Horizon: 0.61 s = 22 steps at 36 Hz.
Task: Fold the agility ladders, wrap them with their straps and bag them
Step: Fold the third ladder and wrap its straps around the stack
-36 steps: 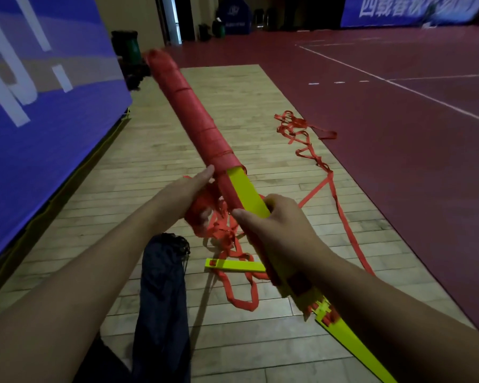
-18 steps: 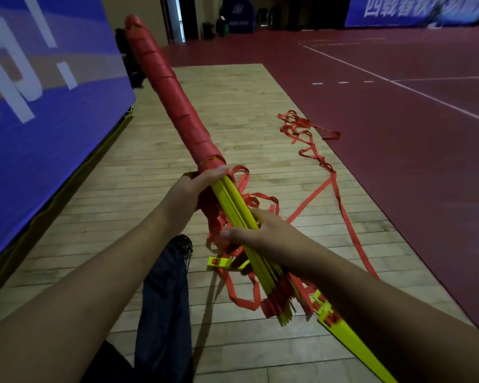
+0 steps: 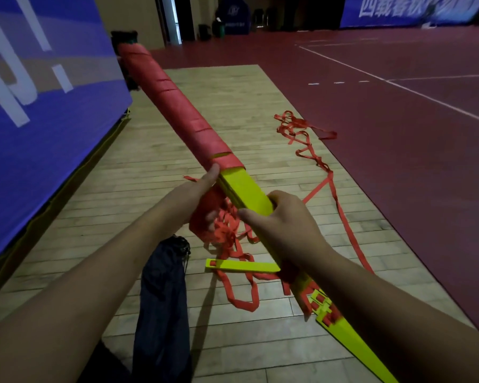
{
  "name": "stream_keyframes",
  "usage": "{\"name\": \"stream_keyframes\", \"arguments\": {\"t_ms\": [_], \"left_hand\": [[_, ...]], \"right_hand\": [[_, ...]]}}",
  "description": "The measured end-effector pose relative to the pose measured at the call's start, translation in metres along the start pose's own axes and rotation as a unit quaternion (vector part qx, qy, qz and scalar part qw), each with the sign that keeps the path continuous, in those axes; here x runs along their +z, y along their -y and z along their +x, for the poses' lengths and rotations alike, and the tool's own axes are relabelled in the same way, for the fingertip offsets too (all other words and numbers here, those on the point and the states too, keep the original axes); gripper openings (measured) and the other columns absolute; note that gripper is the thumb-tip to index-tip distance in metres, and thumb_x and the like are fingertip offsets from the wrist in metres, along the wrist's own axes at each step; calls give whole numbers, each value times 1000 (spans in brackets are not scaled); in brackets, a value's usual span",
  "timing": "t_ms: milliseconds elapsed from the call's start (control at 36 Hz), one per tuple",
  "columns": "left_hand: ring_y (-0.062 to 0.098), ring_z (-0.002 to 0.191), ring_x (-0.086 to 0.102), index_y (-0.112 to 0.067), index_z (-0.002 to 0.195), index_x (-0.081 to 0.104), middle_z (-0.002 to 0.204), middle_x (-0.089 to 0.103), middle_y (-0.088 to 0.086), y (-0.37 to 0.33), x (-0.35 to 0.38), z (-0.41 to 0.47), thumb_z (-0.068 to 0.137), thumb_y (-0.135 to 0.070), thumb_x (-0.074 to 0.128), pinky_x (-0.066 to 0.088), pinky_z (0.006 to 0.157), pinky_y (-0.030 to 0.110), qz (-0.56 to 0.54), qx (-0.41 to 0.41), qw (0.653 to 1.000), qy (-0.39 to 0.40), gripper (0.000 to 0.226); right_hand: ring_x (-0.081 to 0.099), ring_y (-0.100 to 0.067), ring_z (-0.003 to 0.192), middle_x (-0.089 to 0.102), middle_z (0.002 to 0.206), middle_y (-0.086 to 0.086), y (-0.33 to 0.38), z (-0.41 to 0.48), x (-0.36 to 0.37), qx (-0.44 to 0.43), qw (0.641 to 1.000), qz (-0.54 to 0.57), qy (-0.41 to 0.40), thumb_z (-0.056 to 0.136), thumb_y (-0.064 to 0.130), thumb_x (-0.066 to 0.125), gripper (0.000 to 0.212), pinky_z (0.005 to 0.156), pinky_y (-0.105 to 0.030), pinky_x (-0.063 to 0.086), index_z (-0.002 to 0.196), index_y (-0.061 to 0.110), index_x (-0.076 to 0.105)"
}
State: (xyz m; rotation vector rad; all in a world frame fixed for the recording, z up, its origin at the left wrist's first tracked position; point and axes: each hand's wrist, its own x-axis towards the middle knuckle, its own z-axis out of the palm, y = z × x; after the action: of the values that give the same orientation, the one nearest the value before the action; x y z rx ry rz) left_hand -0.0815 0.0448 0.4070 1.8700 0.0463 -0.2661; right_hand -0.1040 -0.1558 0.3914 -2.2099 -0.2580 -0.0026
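I hold a stacked bundle of yellow ladder rungs [image 3: 246,190] slanting up to the left. Its far half is wound in red strap [image 3: 172,105]. My left hand [image 3: 197,197] grips the bundle just below the wound part, with a bunch of red strap [image 3: 224,230] hanging under its fingers. My right hand [image 3: 282,225] grips the bare yellow rungs nearer to me. A single yellow rung [image 3: 241,266] lies on the floor beneath, tied to loose red strap [image 3: 332,186] that trails away to the right. A dark blue bag [image 3: 161,294] lies on the floor at my left.
Another yellow rung stack [image 3: 349,341] lies on the wooden floor [image 3: 233,92] at lower right. A blue banner wall [image 3: 39,106] runs along the left. Red court flooring [image 3: 412,134] with white lines spreads to the right. Dark bins [image 3: 219,30] stand by the far doorway.
The bundle has turned about its length, from its thin edges up to a flat yellow face up, and its far end has swung right. My right hand has shifted its grip on the rungs.
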Motion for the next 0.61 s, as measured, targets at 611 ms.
{"name": "stream_keyframes", "arguments": {"t_ms": [611], "left_hand": [[19, 66, 59, -11, 101, 56, 76, 60, 3, 7, 6, 1, 64, -53, 80, 52, 61, 28, -113, 134, 980, 94, 61]], "right_hand": [[57, -15, 53, 53, 68, -4, 3, -5, 10, 37, 967, 113, 224, 92, 12, 65, 14, 54, -26, 52, 85, 10, 54]]}}
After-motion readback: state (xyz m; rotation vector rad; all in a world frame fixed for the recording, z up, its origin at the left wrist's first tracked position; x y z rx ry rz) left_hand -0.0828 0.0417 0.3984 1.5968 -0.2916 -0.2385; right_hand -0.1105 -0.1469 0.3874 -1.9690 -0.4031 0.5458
